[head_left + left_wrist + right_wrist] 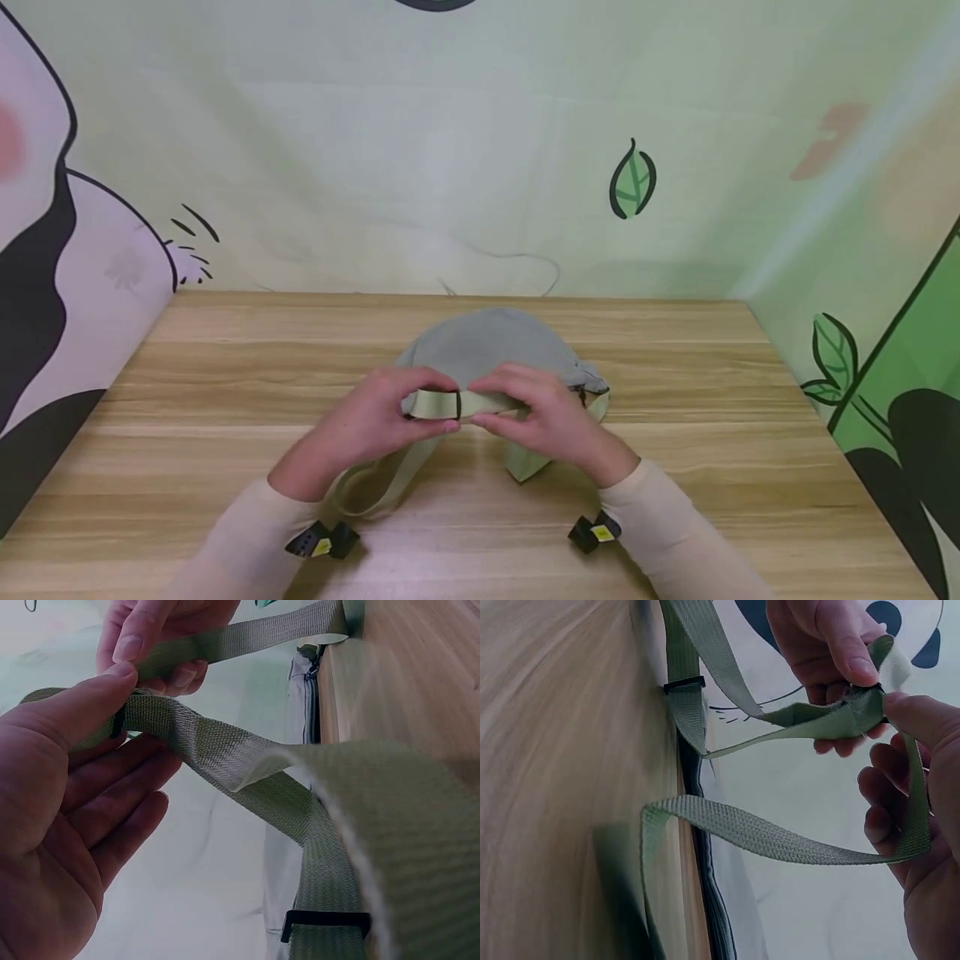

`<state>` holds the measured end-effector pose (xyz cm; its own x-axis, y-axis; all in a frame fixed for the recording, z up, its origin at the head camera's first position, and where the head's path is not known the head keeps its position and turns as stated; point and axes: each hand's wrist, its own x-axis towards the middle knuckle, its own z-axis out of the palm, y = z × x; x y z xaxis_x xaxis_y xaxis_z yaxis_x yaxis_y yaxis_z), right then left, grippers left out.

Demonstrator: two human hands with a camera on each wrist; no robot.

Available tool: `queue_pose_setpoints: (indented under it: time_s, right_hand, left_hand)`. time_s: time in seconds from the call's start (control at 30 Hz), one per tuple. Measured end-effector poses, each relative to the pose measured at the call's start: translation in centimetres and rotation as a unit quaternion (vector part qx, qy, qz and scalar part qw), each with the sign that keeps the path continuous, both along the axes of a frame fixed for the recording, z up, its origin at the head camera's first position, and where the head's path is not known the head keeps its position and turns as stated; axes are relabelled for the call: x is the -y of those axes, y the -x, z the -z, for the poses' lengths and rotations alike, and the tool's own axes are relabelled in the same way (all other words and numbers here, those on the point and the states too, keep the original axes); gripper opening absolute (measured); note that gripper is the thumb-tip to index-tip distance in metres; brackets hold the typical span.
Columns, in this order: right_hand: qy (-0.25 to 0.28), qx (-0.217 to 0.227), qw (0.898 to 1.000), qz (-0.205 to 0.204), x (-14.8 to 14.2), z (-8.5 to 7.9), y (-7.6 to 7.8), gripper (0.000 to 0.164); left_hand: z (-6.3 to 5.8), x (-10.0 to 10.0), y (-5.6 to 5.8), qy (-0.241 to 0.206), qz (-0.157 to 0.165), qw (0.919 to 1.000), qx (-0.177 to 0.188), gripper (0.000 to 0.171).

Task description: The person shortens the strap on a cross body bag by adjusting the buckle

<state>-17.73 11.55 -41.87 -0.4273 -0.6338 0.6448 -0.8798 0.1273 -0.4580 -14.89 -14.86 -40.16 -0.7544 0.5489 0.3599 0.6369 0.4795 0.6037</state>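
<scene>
A grey bag (487, 337) with a light green webbing strap (483, 403) lies on the table. Just in front of the bag, my left hand (367, 417) pinches the strap between thumb and fingers. My right hand (551, 417) pinches it from the other side, the fingertips of both hands close together. Between them a narrow black strap slider (458, 405) crosses the webbing. In the left wrist view the strap folds and twists below the hands. Another black slider (327, 924) sits lower on the strap, near the bag.
The wooden table (225, 358) runs back to a pale green printed wall (337, 167). A strap loop (375, 500) hangs toward the left forearm, and a folded strap part (527, 462) lies below the right hand. A dark zipper (712, 900) runs along the bag.
</scene>
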Motion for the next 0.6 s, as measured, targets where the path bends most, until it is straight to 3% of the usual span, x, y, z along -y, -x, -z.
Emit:
queue_pose_setpoints:
  time_s: [0.27, 0.37, 0.47, 0.6]
  right_hand:
    - [0.005, 0.01, 1.0, 0.017, 0.3, 0.0, -0.1, 0.035]
    - [0.008, 0.025, 0.999, 0.027, 0.2, -0.1, -0.2, 0.034]
    - [0.008, 0.043, 0.998, 0.036, 0.2, -0.1, -0.3, 0.033]
    - [0.004, 0.058, 0.997, 0.048, 0.3, -0.2, -0.4, 0.034]
  left_hand:
    - [0.4, -0.2, 0.0, -0.032, -0.045, 0.9959, 0.072, 0.041]
    - [0.9, -0.2, 0.2, -0.037, -0.046, 0.9942, 0.09, 0.044]
    - [1.3, -0.3, 0.3, -0.038, -0.037, 0.9942, 0.093, 0.044]
    - [1.5, -0.5, 0.2, -0.042, -0.025, 0.9966, 0.066, 0.037]
